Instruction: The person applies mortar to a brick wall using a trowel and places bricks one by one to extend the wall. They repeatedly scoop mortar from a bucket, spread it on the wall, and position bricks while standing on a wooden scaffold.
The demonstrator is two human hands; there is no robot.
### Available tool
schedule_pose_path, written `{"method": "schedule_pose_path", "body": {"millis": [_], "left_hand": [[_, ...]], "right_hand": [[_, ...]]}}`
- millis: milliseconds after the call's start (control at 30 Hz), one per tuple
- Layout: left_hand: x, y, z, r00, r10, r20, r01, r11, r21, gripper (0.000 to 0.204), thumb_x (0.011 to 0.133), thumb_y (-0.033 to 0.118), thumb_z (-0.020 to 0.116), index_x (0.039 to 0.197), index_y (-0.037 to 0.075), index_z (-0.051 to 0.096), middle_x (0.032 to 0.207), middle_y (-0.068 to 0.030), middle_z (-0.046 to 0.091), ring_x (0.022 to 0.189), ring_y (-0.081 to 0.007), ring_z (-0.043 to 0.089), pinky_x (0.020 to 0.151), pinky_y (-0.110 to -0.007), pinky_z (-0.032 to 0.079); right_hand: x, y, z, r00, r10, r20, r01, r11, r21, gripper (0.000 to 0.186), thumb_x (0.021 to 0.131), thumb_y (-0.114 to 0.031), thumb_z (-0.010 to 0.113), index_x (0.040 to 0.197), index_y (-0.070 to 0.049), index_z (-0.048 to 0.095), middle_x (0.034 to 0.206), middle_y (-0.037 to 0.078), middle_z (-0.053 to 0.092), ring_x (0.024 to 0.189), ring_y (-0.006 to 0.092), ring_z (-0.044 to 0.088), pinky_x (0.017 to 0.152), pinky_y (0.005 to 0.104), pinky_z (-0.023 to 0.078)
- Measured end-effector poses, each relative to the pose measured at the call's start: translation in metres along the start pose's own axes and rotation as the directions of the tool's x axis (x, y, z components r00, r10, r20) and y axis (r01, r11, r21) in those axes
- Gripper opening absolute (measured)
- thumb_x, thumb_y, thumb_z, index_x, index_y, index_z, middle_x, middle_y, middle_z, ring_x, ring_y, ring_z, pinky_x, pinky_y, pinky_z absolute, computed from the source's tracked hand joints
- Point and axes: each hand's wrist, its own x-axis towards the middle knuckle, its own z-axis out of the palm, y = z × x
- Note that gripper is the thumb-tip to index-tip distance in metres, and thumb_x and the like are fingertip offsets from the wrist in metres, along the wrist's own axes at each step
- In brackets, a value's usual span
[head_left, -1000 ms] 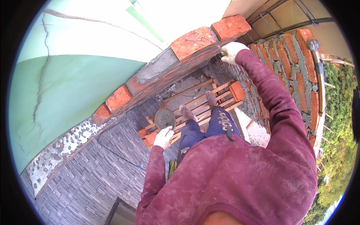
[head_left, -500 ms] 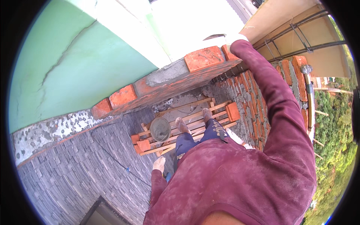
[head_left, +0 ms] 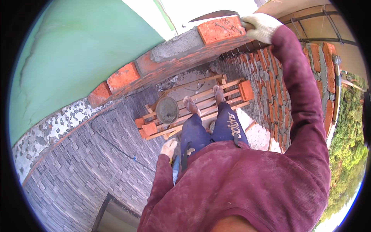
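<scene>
My right hand, in a cream glove, is closed on the handle of a trowel at the top of the brick wall. The dark blade lies just beyond a loose-looking orange brick on the mortared ledge. My left hand, also gloved, hangs beside my left hip with its fingers curled; what is in them, if anything, is too small to make out. A round tub of grey mortar stands beyond it, by my sandaled feet on a wooden slat platform.
A second brick wall rises on the right, with bent rebar above it and greenery outside. Bricks sit at both platform ends. A cracked green wall and grey stone cladding with a cable are on the left.
My right hand has gone up and right along the wall's top, the trowel blade now showing behind the bricks. My left hand has dropped from near the tub to beside my hip.
</scene>
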Motion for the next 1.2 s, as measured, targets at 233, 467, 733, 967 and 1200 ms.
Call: {"method": "schedule_pose_path", "body": {"millis": [233, 467, 733, 967, 1200], "left_hand": [[0.053, 0.036, -0.047, 0.999, -0.022, -0.037, 0.020, 0.999, -0.046, 0.053, 0.104, 0.034, 0.064, 0.142, -0.004, 0.063, 0.128, -0.0133, 0.073, 0.122, -0.0206, 0.066, 0.107, -0.033, 0.049], [0.067, 0.066, 0.066, 0.979, -0.055, 0.198, 0.048, 0.998, 0.038, 0.090, 0.096, 0.060, 0.066, 0.159, 0.000, 0.043, 0.164, -0.0311, 0.039, 0.154, -0.0430, 0.036, 0.127, -0.046, 0.030], [0.072, 0.052, 0.194, 0.931, -0.352, -0.098, 0.353, 0.935, -0.007, 0.093, 0.084, 0.056, 0.078, 0.161, 0.019, 0.043, 0.169, -0.0274, 0.026, 0.157, -0.0484, 0.025, 0.126, -0.054, 0.030], [0.096, 0.021, 0.228, 0.876, -0.300, -0.378, 0.271, 0.954, -0.130, 0.058, 0.090, 0.045, 0.075, 0.137, 0.012, 0.068, 0.155, -0.0165, 0.048, 0.148, -0.0431, 0.036, 0.119, -0.057, 0.035], [0.096, 0.004, 0.226, 0.842, -0.337, -0.421, 0.188, 0.916, -0.355, 0.054, 0.087, 0.038, 0.080, 0.132, 0.010, 0.071, 0.150, -0.0149, 0.052, 0.145, -0.0421, 0.040, 0.116, -0.057, 0.036]], "right_hand": [[-0.176, -0.052, 0.095, 0.921, 0.330, 0.207, -0.387, 0.830, 0.402, 0.039, 0.089, -0.024, 0.067, 0.117, 0.004, 0.065, 0.102, 0.022, 0.075, 0.096, 0.0304, 0.075, 0.089, 0.0418, 0.058], [-0.151, -0.114, 0.329, 0.837, -0.011, 0.547, -0.134, 0.965, 0.224, 0.056, 0.090, -0.034, 0.068, 0.135, -0.002, 0.058, 0.105, 0.031, 0.072, 0.102, 0.0465, 0.071, 0.093, 0.0531, 0.056], [0.037, -0.194, 0.487, 0.691, -0.172, 0.702, 0.431, 0.878, -0.210, 0.030, 0.087, -0.011, 0.071, 0.114, -0.002, 0.075, 0.109, 0.024, 0.077, 0.104, 0.0386, 0.076, 0.088, 0.0482, 0.062], [0.131, -0.309, 0.653, 0.619, -0.374, 0.691, 0.730, 0.598, -0.330, 0.031, 0.097, -0.014, 0.056, 0.113, -0.004, 0.080, 0.115, 0.020, 0.078, 0.105, 0.0368, 0.077, 0.086, 0.0488, 0.063], [0.146, -0.328, 0.756, 0.729, -0.208, 0.652, 0.559, 0.731, -0.391, 0.034, 0.098, -0.017, 0.057, 0.123, -0.007, 0.078, 0.128, 0.022, 0.073, 0.116, 0.0384, 0.073, 0.094, 0.0486, 0.057]]}}
